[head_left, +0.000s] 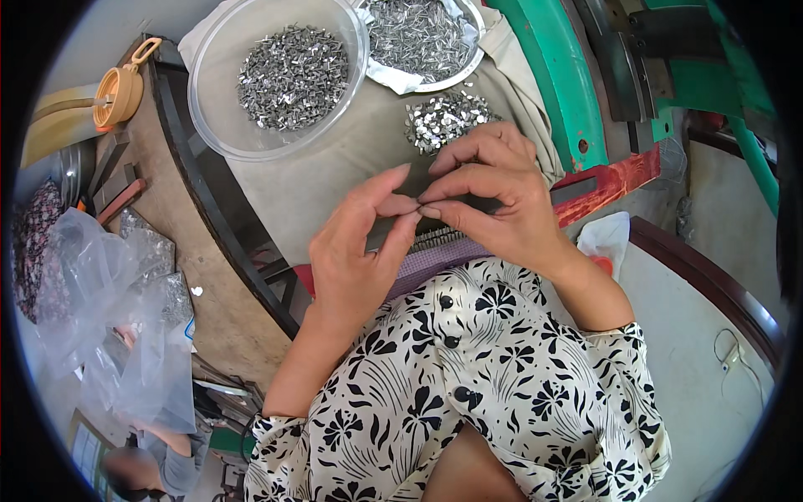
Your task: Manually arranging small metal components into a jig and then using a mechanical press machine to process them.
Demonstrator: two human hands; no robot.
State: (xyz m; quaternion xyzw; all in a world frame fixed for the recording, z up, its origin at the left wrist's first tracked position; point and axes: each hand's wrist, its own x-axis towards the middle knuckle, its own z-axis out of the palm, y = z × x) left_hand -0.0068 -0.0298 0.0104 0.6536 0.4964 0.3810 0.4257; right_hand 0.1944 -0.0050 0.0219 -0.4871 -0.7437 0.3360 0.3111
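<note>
A small workshop: clear plastic bowls (276,75) of tiny metal pieces sit on a cloth-covered bench (335,176) beside a green-painted metal machine (556,75).

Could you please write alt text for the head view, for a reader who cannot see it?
Left hand and right hand pinch fingertips together over a dark strip, beside a loose metal pile. Two bowls of small metal pieces sit beyond.

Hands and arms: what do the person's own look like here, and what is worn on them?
Both hands, left hand and right hand, are bare: no gloves, and no rings or watch visible. The forearms are uncovered. Short sleeves of a white blouse with a black flower print and dark round buttons end near the elbows.
</note>
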